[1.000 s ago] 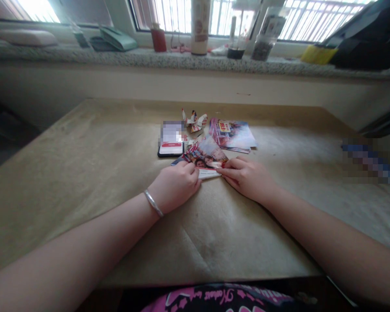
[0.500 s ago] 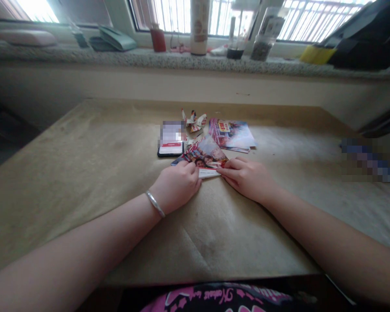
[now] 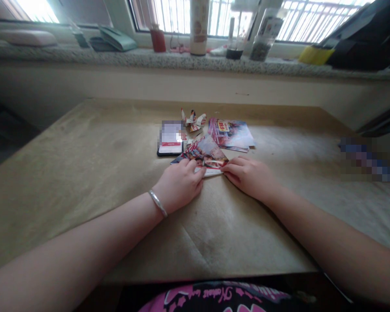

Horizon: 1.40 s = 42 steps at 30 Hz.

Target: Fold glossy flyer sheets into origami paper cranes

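A folded sheet of colourful printed paper (image 3: 205, 155) lies on the paper-covered table (image 3: 84, 173). My left hand (image 3: 179, 184), with a silver bangle on the wrist, is curled and presses on the sheet's near left edge. My right hand (image 3: 249, 174) pinches the sheet's right corner with closed fingers. Both hands rest on the table, close together. A small folded paper figure (image 3: 193, 120) stands behind the sheet.
A phone (image 3: 170, 139) lies left of the sheet, and a stack of printed leaflets (image 3: 231, 134) lies behind it to the right. The stone windowsill (image 3: 149, 58) at the back carries bottles, jars and a red cup. A blurred item (image 3: 367, 160) sits at the right.
My left hand has slid a little forward over the sheet's near edge. The right hand stays on the corner. The view has shifted slightly.
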{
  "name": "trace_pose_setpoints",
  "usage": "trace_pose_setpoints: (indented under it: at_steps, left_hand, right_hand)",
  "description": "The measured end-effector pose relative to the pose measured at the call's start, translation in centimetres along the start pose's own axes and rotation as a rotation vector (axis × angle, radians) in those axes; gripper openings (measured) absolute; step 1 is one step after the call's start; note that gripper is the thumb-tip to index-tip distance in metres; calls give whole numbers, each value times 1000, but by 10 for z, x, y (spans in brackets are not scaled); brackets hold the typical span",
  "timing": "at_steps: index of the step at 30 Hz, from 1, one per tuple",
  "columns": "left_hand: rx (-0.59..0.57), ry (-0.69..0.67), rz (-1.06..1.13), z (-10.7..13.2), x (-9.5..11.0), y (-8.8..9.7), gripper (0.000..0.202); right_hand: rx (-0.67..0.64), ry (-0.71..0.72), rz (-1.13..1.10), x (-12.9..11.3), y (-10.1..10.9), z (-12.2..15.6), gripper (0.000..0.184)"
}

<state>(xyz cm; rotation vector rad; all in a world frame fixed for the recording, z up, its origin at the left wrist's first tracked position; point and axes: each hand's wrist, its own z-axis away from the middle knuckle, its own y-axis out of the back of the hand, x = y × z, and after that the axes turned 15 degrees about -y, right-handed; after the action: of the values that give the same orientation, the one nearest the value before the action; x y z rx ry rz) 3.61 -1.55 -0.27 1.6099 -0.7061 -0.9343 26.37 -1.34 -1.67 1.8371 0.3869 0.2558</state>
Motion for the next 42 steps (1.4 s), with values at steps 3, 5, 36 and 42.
trace_pose_setpoints:
  at_steps: [3,5,36,42]
  left_hand:
    - [20,-34,15,-1,-2,-3,30]
    - [30,-70,20,-2,-3,-6,31]
    - [36,-124,124,-1,-10,-10,40]
    - [28,-130,123,0,-10,-8,40]
  right_hand:
    - [-7,-8,-70,5,-2,0,23]
    - [-5,-3,-114,7,-3,-1,22]
    - [-37,61,-138,6,-3,-3,28]
    - [-69,49,-116,9,2,-6,24]
